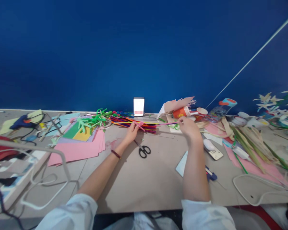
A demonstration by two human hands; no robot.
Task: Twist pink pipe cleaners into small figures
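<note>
My left hand pinches a pink pipe cleaner, which is bent into a small looped shape near my fingertips. From there a straight pink length runs to the right, where the fingers of my right hand are closed on its far end. Just behind my left hand lies a bundle of colourful pipe cleaners, red, purple, orange and yellow among them. Black-handled scissors rest on the table below my left hand, blades pointing toward it.
A lit phone stands against the blue wall. On the left are pink paper sheets, green pipe cleaner pieces and a power strip. An orange paper cup, a glue gun and white cable lie right.
</note>
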